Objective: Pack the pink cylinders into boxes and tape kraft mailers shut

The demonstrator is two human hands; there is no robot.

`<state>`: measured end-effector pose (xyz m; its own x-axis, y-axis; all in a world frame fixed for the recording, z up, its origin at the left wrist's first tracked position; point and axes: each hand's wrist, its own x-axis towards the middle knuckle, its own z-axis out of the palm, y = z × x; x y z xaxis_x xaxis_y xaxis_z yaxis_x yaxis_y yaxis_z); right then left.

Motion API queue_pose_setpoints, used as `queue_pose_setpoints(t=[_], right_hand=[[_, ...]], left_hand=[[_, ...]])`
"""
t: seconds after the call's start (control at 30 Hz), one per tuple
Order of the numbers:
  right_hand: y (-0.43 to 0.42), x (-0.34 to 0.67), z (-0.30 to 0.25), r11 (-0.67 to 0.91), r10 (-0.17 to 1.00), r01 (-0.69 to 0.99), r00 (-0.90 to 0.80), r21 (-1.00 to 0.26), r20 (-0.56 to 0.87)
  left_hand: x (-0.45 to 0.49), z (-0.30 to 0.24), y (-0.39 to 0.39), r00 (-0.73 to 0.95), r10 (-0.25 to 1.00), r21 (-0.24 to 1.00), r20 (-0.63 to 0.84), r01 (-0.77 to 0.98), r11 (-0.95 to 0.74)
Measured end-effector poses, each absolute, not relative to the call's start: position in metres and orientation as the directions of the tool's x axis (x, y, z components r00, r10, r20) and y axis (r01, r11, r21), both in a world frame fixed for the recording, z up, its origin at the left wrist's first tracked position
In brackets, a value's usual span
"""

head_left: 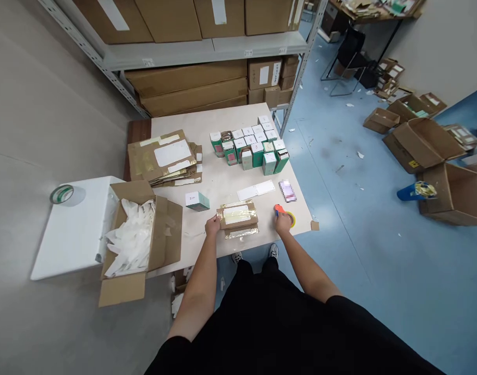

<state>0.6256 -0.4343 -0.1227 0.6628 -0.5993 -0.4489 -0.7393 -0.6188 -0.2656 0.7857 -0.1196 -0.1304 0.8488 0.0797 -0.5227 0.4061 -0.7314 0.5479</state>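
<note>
My left hand grips the left end of a small flat cardboard box with a white label and shiny tape on it. Under its near side shows a taped cardboard flap. At the right edge of the table, my right hand is closed around an orange and blue tape dispenser with a yellow ring. Just beyond the cardboard box lie white paper slips. A green and white carton stands to the left, and a pixelated flat item lies at right.
Several green and white cartons stand grouped at the back. Flattened cardboard is stacked at left. An open box of white packing material adjoins the table, beside a tape roll. Shelving borders the far side; open boxes sit on the floor at right.
</note>
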Motion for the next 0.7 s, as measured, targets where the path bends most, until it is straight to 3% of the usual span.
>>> queue_pose_setpoints(t=[0.07,0.13,0.2,0.43,0.57,0.7], right_hand=[[-0.412,0.638,-0.118,-0.626,-0.473,-0.623,0.781,-0.469,-0.408],[-0.389,0.654,-0.113,-0.602,-0.371,-0.544,0.839,-0.585,-0.398],[-0.371,0.671,-0.109,-0.606,-0.323,-0.533,0.843,-0.591,-0.429],[-0.377,0.716,-0.097,-0.535,-0.312,-0.689,0.699,-0.488,-0.644],[-0.379,0.717,-0.083,-0.483,-0.317,-0.719,0.675,-0.499,-0.666],[-0.367,0.702,-0.067,-0.319,-0.405,-0.707,0.704,-0.632,-0.583]], left_hand=[[0.786,-0.130,-0.119,0.849,0.061,0.550,-0.525,0.393,-0.737],[0.786,-0.130,-0.118,0.851,0.040,0.563,-0.524,0.381,-0.734],[0.786,-0.131,-0.117,0.851,0.020,0.579,-0.525,0.374,-0.725],[0.786,-0.133,-0.117,0.839,-0.045,0.637,-0.542,0.376,-0.673],[0.787,-0.130,-0.118,0.832,-0.080,0.690,-0.548,0.397,-0.605],[0.787,-0.120,-0.106,0.823,-0.099,0.733,-0.559,0.435,-0.523]])
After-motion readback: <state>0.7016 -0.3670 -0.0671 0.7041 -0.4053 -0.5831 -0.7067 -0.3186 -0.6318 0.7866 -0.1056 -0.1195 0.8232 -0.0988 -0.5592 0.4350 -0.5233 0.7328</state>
